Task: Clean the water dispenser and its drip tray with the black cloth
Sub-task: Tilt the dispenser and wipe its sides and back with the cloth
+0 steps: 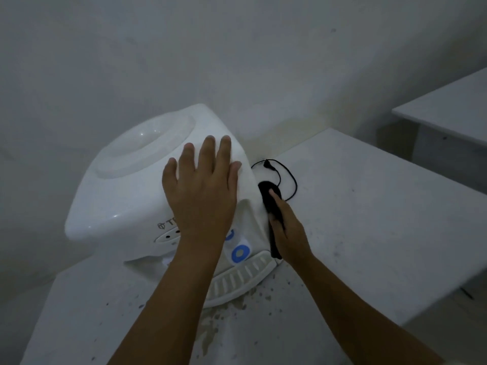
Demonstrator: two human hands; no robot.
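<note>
A white tabletop water dispenser (126, 196) stands on a white table, its round bottle well facing up. My left hand (201, 185) lies flat on its top right corner, fingers spread. My right hand (287, 230) presses the black cloth (270, 204) against the dispenser's right side wall. The ribbed white drip tray (245, 277) juts out at the dispenser's front base, partly hidden by my left forearm. Blue round tap marks show just above the tray.
The white table (369, 219) runs to the right and carries brown spots and stains in front of the tray. A black power cord (283, 172) loops on the table behind the cloth. A second white surface (448, 111) stands at the far right. A grey wall is close behind.
</note>
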